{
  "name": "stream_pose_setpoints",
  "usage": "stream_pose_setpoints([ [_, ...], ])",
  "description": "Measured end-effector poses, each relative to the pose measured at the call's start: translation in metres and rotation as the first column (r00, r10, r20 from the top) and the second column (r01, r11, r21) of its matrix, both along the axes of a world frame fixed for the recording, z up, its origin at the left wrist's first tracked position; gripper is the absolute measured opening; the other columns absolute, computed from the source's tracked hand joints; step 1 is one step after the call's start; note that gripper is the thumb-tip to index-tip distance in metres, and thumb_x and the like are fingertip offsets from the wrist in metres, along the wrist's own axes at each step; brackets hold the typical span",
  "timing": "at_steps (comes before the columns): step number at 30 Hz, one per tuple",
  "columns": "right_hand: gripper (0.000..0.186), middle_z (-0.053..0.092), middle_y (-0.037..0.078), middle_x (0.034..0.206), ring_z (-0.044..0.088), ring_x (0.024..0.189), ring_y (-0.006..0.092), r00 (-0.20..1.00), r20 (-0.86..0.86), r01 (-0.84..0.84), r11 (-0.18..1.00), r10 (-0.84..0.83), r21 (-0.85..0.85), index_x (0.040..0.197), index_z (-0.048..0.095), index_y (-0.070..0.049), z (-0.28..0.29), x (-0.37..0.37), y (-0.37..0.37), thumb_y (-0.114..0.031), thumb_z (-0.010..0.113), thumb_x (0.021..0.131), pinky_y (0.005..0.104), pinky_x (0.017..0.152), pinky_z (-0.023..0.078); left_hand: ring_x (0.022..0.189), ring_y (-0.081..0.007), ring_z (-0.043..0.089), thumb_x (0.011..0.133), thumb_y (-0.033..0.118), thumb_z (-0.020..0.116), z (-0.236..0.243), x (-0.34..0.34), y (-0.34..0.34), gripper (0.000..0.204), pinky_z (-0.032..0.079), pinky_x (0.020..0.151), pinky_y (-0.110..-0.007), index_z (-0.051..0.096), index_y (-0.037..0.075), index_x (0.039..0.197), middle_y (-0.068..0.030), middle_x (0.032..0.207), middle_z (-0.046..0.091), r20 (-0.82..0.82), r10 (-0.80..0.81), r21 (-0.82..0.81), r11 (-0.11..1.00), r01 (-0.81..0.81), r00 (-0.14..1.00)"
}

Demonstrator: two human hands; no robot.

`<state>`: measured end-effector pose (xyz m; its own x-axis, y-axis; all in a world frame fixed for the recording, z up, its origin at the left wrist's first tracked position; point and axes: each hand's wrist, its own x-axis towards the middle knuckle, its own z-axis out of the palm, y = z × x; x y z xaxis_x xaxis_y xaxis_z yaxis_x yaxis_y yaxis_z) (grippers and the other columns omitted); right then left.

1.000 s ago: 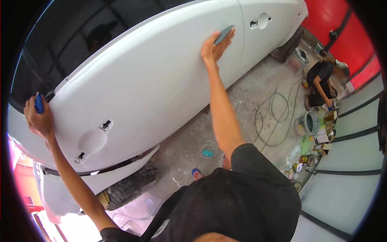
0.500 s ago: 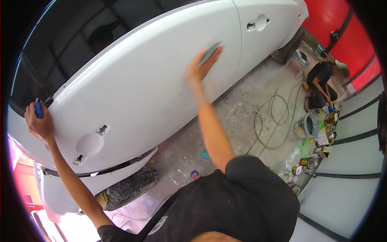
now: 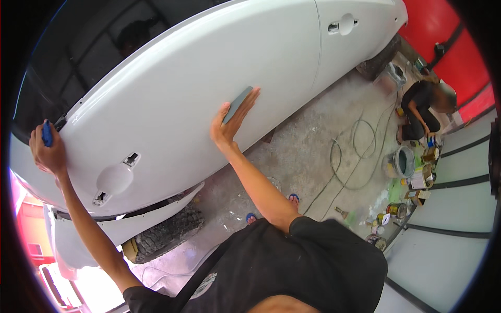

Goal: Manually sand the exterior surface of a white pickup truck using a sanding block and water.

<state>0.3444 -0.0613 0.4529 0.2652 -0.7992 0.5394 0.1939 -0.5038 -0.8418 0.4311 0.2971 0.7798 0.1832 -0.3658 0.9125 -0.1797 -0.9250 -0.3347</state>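
Observation:
A large white car door (image 3: 177,99) spans the view, with its handle removed from a round recess. My right hand (image 3: 229,128) lies against the lower middle of this panel, fingers stretched along a grey flat sheet (image 3: 239,104) that looks like sandpaper. The sheet sits between thumb and fingers, its face toward the door. At the far left, my left hand (image 3: 48,152) rests on the door's upper edge by the dark window. Its fingers curl around a small blue object (image 3: 47,134), mostly hidden, whose kind I cannot make out.
A grey hose (image 3: 334,156) loops across the concrete floor. To the right stand a bucket (image 3: 401,163) and several cans (image 3: 397,210) along the wall. Another person (image 3: 421,107) crouches at the far right. A tyre (image 3: 167,235) shows below the door.
My right hand has slid down and to the left over the door with the grey sheet. My left hand keeps its place. Both of my feet show now.

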Motion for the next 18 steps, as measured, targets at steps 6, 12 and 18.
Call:
stream_pose_setpoints([
  [6, 0.083, -0.004, 0.030, 0.168, -0.006, 0.158, 0.0391, 0.989, -0.077, 0.146, 0.945, -0.129, 0.293, 0.160, -0.004, 0.008, 0.051, 0.032, -0.164, -0.053, 0.021, 0.109, 0.0496, 0.128, -0.004, 0.090, -0.0254, 0.067, 0.091, 0.022, 0.075, 0.005, 0.010, 0.006, 0.014, 0.053, 0.079, -0.039, 0.074, 0.009, 0.097, -0.0033, 0.094, 0.069, 0.030, -0.084, 0.040, 0.996, 0.083, 0.996],
  [12, 0.078, 0.003, 0.029, 0.169, 0.002, 0.158, 0.0407, 0.999, 0.026, -0.039, 0.966, 0.047, -0.257, 0.162, 0.001, 0.006, 0.034, -0.002, 0.005, -0.044, 0.030, 0.109, 0.0519, 0.128, 0.004, 0.090, -0.0269, 0.066, 0.093, 0.021, 0.074, 0.000, -0.003, -0.006, 0.016, 0.052, 0.080, -0.039, 0.072, 0.006, 0.097, -0.0053, 0.094, 0.069, -0.021, -0.023, -0.005, 1.000, 0.022, 1.000],
  [18, 0.076, 0.005, 0.034, 0.167, 0.003, 0.157, 0.0470, 0.999, 0.035, 0.033, 0.957, -0.024, -0.290, 0.159, 0.006, 0.012, 0.136, 0.029, -0.118, -0.038, 0.031, 0.108, 0.0538, 0.127, 0.004, 0.090, -0.0251, 0.066, 0.091, 0.020, 0.075, 0.002, 0.003, 0.006, 0.011, 0.052, 0.078, -0.039, 0.072, 0.011, 0.098, -0.0032, 0.094, 0.068, -0.001, -0.058, 0.003, 0.998, 0.058, 0.998],
])
